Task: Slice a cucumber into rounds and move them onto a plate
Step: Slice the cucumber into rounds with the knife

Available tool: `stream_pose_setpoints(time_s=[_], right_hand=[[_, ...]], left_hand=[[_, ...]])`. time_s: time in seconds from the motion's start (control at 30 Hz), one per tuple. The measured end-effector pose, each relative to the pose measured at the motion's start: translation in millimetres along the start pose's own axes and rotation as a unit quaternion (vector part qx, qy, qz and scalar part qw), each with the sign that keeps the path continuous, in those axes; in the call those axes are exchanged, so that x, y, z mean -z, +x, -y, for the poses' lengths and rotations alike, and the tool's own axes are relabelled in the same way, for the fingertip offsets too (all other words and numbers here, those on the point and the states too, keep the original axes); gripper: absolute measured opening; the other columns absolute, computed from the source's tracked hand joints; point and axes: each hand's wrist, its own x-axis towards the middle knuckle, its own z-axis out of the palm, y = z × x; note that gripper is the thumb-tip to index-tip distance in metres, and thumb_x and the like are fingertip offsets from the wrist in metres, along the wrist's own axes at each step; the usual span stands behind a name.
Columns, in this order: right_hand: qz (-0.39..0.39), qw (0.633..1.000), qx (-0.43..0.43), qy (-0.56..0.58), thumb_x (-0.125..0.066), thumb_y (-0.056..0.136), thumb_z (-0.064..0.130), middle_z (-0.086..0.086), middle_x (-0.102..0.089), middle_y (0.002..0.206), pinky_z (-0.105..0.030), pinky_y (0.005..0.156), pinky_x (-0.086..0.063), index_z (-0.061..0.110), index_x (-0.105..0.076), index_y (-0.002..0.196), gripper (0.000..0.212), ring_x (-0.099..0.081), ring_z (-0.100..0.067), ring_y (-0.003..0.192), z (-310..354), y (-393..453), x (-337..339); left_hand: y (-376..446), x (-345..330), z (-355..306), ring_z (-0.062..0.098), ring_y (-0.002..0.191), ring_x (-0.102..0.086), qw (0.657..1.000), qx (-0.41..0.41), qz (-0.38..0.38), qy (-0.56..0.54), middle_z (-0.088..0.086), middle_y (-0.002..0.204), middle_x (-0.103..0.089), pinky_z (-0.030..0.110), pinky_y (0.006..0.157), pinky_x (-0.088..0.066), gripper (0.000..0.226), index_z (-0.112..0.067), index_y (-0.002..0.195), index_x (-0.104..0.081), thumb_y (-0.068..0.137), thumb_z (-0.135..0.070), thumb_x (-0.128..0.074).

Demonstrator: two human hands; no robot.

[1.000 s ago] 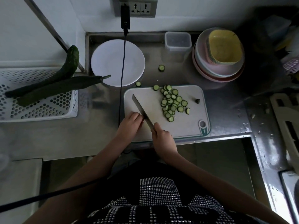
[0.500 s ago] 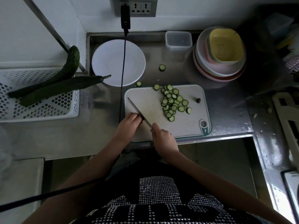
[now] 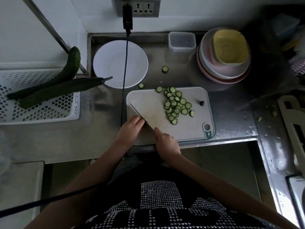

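A pile of cucumber rounds (image 3: 175, 105) lies on the white cutting board (image 3: 194, 129), right of its middle. A dark end piece (image 3: 201, 103) sits alone near the board's right edge. My right hand (image 3: 166, 142) grips the handle of a knife (image 3: 140, 114), whose blade points up-left across the board. The fingertips of my left hand (image 3: 130, 129) touch the blade's left side; I see nothing held in that hand. The white plate (image 3: 120, 63) stands behind the board to the left, with nothing on it. Two stray rounds (image 3: 165, 69) lie on the steel counter.
Two whole cucumbers (image 3: 54, 90) lie across a white perforated basket (image 3: 41, 111) at left. A black cable (image 3: 125, 66) runs from the wall socket over the plate toward me. A clear container (image 3: 181, 41) and stacked bowls (image 3: 224, 53) stand at the back right.
The knife tip has swung slightly left and toward me. Both hands stay at the board's near-left corner, and the rounds have not moved.
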Motion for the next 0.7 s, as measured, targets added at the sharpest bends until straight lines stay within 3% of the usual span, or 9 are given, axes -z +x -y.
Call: stream_pose_setpoints(time_s=[0.2,0.4,0.7], right_hand=[[-0.003,1.000,0.005,0.008,-0.035,0.100,0.016,-0.020,-0.062,0.091,-0.037,0.059,-0.039,0.016,-0.036,0.107,0.007,-0.062,-0.041,0.082,-0.9,-0.6,2.5],[-0.071,0.994,0.002,0.083,-0.036,0.101,0.025,-0.022,-0.062,0.082,-0.041,0.059,-0.044,0.012,-0.042,0.102,0.014,-0.059,-0.043,0.075,1.8,-8.4,12.5],[-0.040,0.998,0.011,0.056,-0.035,0.102,0.027,-0.023,-0.063,0.088,-0.037,0.057,-0.037,0.013,-0.041,0.106,0.016,-0.061,-0.043,0.079,1.2,-9.1,8.2]], left_hand=[[-0.1,3.2,1.0,0.021,0.090,-0.047,1.000,-0.015,0.009,0.013,0.012,0.085,-0.064,0.032,0.062,-0.054,0.025,-0.002,0.088,-0.068,0.076,-0.008,-0.047],[-3.1,5.9,3.4,0.019,0.087,-0.047,1.000,0.016,0.010,-0.022,0.012,0.084,-0.064,0.033,0.062,-0.054,0.028,-0.001,0.084,-0.068,0.086,-0.018,-0.046],[-2.2,3.0,3.9,0.019,0.090,-0.049,0.999,0.022,0.019,-0.026,0.009,0.086,-0.066,0.033,0.057,-0.056,0.025,-0.004,0.088,-0.071,0.081,-0.015,-0.050]])
